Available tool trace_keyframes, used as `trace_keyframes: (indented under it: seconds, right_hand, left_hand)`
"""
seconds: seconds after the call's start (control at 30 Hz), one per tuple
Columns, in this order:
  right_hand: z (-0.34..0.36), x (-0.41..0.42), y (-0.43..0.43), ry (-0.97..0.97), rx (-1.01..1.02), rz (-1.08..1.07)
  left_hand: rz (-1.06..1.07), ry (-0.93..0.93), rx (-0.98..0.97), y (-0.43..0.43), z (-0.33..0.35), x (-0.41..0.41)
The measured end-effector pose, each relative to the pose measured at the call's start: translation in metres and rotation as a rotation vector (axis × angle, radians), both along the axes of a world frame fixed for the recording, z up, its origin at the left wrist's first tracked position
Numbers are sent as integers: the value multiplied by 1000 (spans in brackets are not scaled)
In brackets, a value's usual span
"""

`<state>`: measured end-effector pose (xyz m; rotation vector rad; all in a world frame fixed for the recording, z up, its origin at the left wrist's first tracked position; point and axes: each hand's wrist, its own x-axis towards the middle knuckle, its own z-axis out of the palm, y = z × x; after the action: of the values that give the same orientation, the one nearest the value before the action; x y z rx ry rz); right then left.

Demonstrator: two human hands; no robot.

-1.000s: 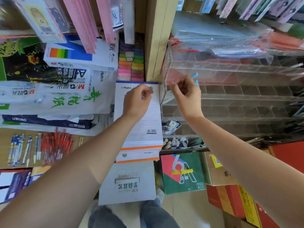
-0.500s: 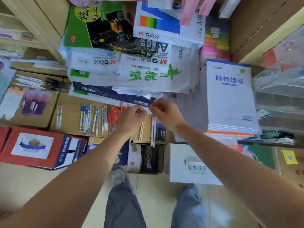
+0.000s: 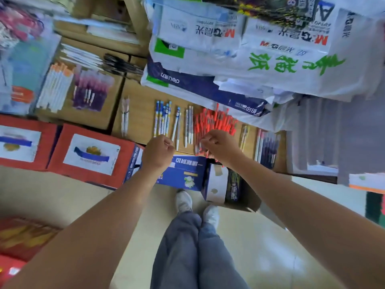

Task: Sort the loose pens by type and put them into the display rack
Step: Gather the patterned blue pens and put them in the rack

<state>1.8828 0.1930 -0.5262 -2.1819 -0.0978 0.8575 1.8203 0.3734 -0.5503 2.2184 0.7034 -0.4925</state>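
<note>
white paper reams [image 3: 260, 65] stacked, overhanging back of brown wooden table [image 3: 141, 101] | heap of red plastic pens [image 3: 216, 122] on it, near blue-and-white pens [image 3: 162, 117] | right hand [image 3: 220, 146] fingers curled onto red heap, grip unclear | left hand [image 3: 158, 152] fisted, contents hidden

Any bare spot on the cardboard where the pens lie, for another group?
Yes: bare cardboard between the lone pair and the blue pens. From the white pens through the red pile rightward it's crowded.
</note>
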Motion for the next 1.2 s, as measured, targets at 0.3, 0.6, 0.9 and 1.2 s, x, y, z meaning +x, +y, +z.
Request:
trace_keyframes:
  seconds: [0.3,0.6,0.9,1.2]
  right_hand:
    - [-25,-7,32,88,-11,2]
    - [-64,6,73,113,-63,-100]
    - [-125,22,125,-23,-374,-149]
    - [-137,41,152,-90,-490,-85]
  left_hand:
    - [29,12,-7,30,-20,-13]
    - [7,-2,-1,59,-54,7]
    - [-84,1,53,87,-106,41]
    - [-268,-28,221,86,-125,57]
